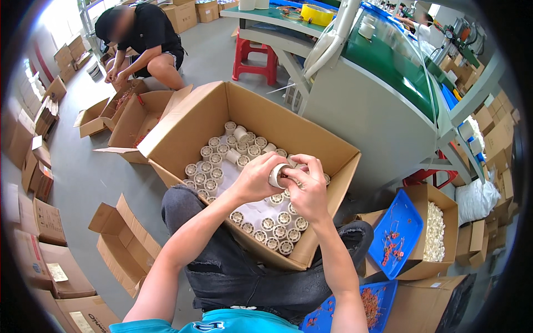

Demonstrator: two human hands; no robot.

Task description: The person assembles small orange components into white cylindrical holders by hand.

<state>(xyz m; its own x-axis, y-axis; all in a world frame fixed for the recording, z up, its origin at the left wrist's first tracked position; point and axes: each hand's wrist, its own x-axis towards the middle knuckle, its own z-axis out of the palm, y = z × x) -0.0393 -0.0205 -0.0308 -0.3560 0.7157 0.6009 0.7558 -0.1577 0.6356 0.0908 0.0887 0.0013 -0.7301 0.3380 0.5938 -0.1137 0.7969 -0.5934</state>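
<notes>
Both my hands meet over an open cardboard box (pixel 183 119) that rests against my knees. My left hand (pixel 258 177) and my right hand (pixel 308 191) together grip one small cream plastic spool (pixel 276 175), turned on its side between the fingertips. Below them the box holds several rows of like cream spools (pixel 214 166) standing upright on a white sheet, some along the far side, others near my right wrist (pixel 277 227).
Another person crouches at the back left over open cartons (pixel 119 108). Flat and stacked cardboard boxes (pixel 119 238) lie on the grey floor at left. A green-topped workbench (pixel 383 72) and red stool (pixel 255 55) stand behind. Blue trays (pixel 397 233) with small red parts sit at right.
</notes>
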